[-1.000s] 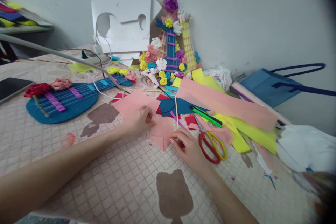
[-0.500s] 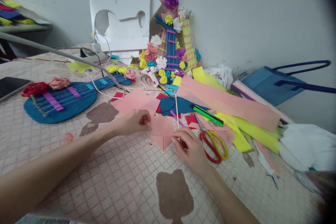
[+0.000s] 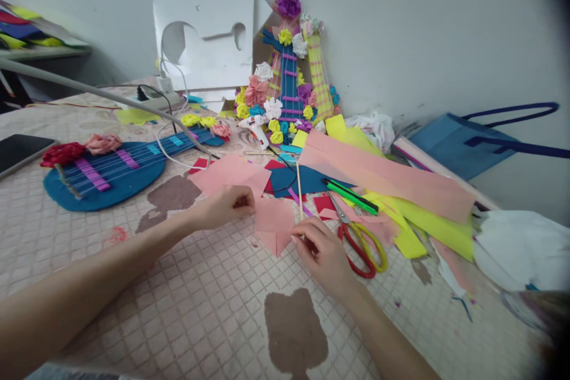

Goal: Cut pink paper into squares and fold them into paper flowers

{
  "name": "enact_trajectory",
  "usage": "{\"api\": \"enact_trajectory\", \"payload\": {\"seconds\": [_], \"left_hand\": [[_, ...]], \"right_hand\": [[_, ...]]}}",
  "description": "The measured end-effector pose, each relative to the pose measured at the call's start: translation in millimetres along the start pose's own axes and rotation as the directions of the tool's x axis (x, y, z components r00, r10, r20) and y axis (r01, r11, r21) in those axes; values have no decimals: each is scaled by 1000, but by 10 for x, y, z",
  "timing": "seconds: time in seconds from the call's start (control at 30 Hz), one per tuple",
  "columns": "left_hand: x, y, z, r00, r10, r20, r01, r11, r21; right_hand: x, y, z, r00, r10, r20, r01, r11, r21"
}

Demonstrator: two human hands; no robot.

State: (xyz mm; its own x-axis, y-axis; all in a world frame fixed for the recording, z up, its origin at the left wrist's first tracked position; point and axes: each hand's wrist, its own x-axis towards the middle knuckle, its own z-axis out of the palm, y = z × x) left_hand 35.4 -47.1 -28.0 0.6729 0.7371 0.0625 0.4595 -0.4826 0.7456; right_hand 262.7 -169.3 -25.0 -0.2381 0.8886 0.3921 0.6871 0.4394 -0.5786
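A small piece of pink crepe paper [image 3: 274,218], creased near its lower point, lies between my hands. My left hand [image 3: 228,206] is closed, with thumb and finger pinched at its left edge. On the other side, my right hand [image 3: 321,254] has its fingertips closed on the right edge. A thin wooden stick [image 3: 299,187] stretches away from the right fingers; its near end is hidden behind them, so I cannot tell whether they touch it. Scissors [image 3: 367,249] with red and yellow handles lie right of that hand. A larger pink sheet [image 3: 231,173] is just beyond my left hand.
A blue paper guitar [image 3: 107,175] with paper roses lies left, near a phone [image 3: 24,151]. A white glue gun [image 3: 255,130] and decorated guitars [image 3: 289,80] are at the back. Green cutter [image 3: 351,196], pink and yellow sheets [image 3: 392,175] and a blue bag [image 3: 472,145] occupy the right.
The view has shifted very slightly. Both hands and the pink paper stay in nearly the same place, with no visible change of grip.
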Motion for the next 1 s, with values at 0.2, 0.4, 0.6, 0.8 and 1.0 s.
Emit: {"api": "enact_trajectory", "payload": {"seconds": [0.2,0.4,0.6,0.8,1.0], "left_hand": [[658,-141,-180,939,124,-320,-71,982,172],[1132,-210,-394,928,165,-334,-45,939,340],[678,-96,-217,975,86,-205,-7,933,360],[403,-58,43,1000,20,-17,-15,969,245],[442,-81,57,998,-56,-40,61,989,138]], "right_hand": [[-3,15,-1,1000,9,8,-9,1000,9],[-7,39,-21,1000,14,-8,-14,1000,7],[-11,28,-48,1000,0,-22,0,1000,-1],[-8,40,-6,1000,20,19,-20,1000,-1],[-8,40,-12,1000,27,14,-27,1000,3]]}}
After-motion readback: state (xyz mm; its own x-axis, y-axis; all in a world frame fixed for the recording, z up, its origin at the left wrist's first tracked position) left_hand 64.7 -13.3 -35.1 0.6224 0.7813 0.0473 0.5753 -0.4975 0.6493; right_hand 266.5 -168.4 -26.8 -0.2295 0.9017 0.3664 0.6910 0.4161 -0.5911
